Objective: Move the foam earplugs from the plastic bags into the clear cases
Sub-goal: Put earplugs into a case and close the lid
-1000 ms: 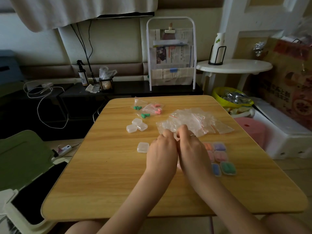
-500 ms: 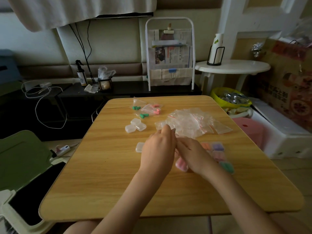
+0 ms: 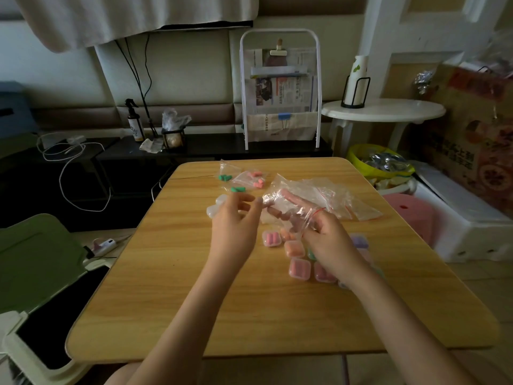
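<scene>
Across the wooden counter, filled cases were seen; an emptied bag, newly lifted, was pinched by the right hand, while the left hand, now withdrawn, was spread, suggesting another case was finished.
</scene>
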The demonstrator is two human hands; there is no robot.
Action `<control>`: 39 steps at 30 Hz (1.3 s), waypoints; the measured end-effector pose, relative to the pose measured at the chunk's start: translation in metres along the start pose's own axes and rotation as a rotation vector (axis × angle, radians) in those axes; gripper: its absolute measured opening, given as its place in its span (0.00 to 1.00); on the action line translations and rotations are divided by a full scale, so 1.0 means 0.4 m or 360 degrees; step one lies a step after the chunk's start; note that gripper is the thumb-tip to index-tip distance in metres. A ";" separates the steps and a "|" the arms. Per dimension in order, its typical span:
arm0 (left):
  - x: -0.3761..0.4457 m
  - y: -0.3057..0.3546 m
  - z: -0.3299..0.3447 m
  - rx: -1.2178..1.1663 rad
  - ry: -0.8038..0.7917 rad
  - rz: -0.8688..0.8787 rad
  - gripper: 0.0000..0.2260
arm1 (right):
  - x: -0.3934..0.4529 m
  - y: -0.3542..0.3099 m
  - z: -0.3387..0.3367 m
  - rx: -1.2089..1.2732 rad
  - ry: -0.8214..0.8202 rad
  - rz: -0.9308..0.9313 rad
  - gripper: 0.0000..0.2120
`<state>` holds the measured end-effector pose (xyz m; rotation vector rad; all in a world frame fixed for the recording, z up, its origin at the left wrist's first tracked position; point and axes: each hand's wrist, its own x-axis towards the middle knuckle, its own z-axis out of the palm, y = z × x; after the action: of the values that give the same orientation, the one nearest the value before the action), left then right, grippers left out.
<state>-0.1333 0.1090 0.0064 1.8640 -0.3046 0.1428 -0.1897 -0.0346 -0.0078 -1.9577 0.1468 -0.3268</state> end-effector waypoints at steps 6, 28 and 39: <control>0.002 0.003 -0.018 -0.0674 -0.0281 -0.0408 0.05 | -0.010 -0.007 0.005 0.0125 -0.0076 -0.0072 0.26; -0.007 0.012 -0.008 -0.0610 -0.0538 -0.0445 0.09 | -0.012 -0.003 -0.010 0.0009 -0.0116 -0.0128 0.23; -0.008 0.014 -0.001 -0.0714 -0.0342 -0.0483 0.02 | -0.007 -0.010 -0.005 0.0226 -0.0102 -0.0068 0.06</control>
<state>-0.1380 0.1082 0.0108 1.4567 -0.1778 -0.3131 -0.1933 -0.0341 -0.0037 -1.8302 0.0389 -0.2944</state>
